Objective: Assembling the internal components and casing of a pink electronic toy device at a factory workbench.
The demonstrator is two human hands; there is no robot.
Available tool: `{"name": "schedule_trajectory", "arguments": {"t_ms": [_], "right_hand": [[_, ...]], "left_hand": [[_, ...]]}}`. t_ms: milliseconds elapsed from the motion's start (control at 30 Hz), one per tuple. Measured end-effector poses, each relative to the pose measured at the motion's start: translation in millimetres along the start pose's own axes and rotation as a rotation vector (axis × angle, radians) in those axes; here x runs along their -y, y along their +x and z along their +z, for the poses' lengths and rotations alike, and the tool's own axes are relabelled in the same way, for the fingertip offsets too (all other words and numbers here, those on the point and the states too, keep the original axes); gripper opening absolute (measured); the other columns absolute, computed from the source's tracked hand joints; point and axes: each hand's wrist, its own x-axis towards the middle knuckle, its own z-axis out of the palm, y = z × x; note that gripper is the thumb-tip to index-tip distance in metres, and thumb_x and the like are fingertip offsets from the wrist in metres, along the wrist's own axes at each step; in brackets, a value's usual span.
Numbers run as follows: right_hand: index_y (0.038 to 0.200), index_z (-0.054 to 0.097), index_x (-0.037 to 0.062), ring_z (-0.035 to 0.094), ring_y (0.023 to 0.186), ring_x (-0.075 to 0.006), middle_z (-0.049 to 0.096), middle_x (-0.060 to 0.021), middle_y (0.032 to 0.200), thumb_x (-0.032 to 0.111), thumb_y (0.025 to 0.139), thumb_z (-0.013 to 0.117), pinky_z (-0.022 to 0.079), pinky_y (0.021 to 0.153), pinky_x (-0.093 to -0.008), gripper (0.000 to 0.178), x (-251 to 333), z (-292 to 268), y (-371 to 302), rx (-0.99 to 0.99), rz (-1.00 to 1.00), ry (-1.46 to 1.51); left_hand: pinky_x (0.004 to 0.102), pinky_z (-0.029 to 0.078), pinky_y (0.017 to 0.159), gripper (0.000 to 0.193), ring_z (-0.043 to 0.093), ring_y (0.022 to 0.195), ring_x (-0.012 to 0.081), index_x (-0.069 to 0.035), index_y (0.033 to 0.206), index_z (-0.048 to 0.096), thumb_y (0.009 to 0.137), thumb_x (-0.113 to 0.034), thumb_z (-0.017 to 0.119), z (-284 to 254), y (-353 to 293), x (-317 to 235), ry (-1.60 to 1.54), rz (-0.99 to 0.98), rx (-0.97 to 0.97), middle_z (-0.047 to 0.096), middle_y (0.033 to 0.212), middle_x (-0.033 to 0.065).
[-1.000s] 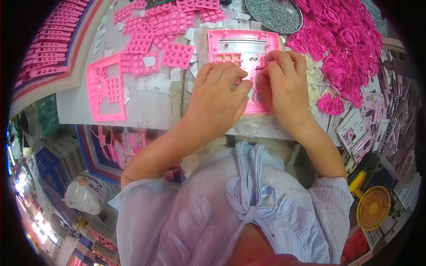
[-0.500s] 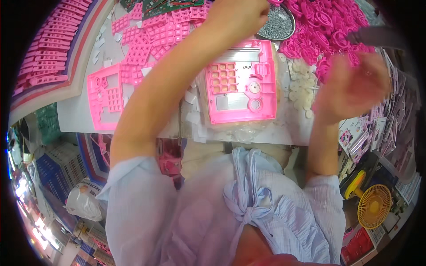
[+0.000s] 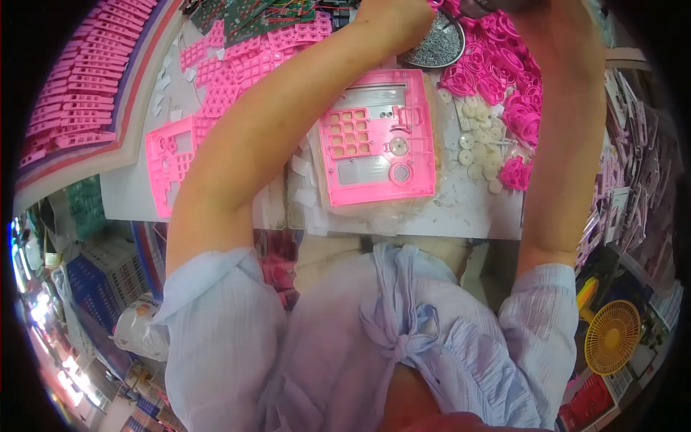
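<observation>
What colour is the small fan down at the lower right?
The fan is yellow; it shows in the head view.

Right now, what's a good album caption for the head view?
Left hand by the dish of metal bits, with a pink panel nearby.

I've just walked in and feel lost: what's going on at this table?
A person's left hand is by a round bowl of small metal pieces; whether it holds any is hidden. The right hand is at the picture's top edge, by a dark object; its grip is unclear. A pink plastic panel lies on the table, touched by neither hand.
</observation>
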Motion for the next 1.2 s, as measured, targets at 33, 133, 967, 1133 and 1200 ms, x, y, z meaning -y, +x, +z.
{"name": "schedule_trajectory", "arguments": {"t_ms": [33,133,967,1133,1200], "right_hand": [[0.124,0.053,-0.0001,0.060,0.072,-0.0176,0.061,-0.0057,0.084,0.019,0.090,0.069,0.049,0.069,-0.0323,0.042,-3,-2,-4,0.007,-0.012,0.055],[0.122,0.052,0.0000,0.059,0.071,-0.0185,0.060,-0.0062,0.083,0.017,0.090,0.067,0.049,0.069,-0.0340,0.040,-16,-14,-24,0.010,-0.076,0.050],[0.118,0.047,0.0170,0.047,0.053,-0.0104,0.050,0.0052,0.062,0.027,0.091,0.066,0.043,0.052,-0.0274,0.034,15,23,-124,0.357,0.018,0.311],[0.116,0.047,0.0147,0.045,0.052,-0.0121,0.048,0.0041,0.060,0.026,0.092,0.066,0.042,0.052,-0.0299,0.032,18,32,-134,0.197,0.104,0.272],[0.116,0.046,0.0123,0.043,0.052,-0.0123,0.046,0.0033,0.060,0.024,0.093,0.065,0.041,0.052,-0.0303,0.032,12,36,-136,0.161,0.127,0.221]], "left_hand": [[0.0494,0.048,0.073,0.019,0.071,0.079,0.0299,-0.009,0.073,0.073,0.081,-0.022,0.062,-3,2,-2,-0.004,-0.052,0.012,0.072,0.081,0.0133],[0.0503,0.047,0.073,0.021,0.070,0.074,0.0309,-0.009,0.073,0.071,0.084,-0.023,0.060,7,-1,6,-0.047,-0.044,-0.142,0.071,0.077,0.0125],[0.0376,0.037,0.078,0.028,0.064,0.076,0.0153,-0.012,0.102,0.066,0.077,-0.008,0.079,-75,-212,-97,-0.738,-0.024,-0.422,0.070,0.093,-0.0010],[0.0399,0.038,0.079,0.027,0.064,0.078,0.0158,-0.012,0.101,0.065,0.077,-0.009,0.078,-76,-212,-100,-0.737,-0.024,-0.373,0.070,0.090,-0.0003],[0.0410,0.038,0.079,0.023,0.064,0.077,0.0167,-0.012,0.098,0.065,0.078,-0.012,0.077,-76,-213,-94,-0.669,0.055,-0.316,0.069,0.089,0.0001]]}}
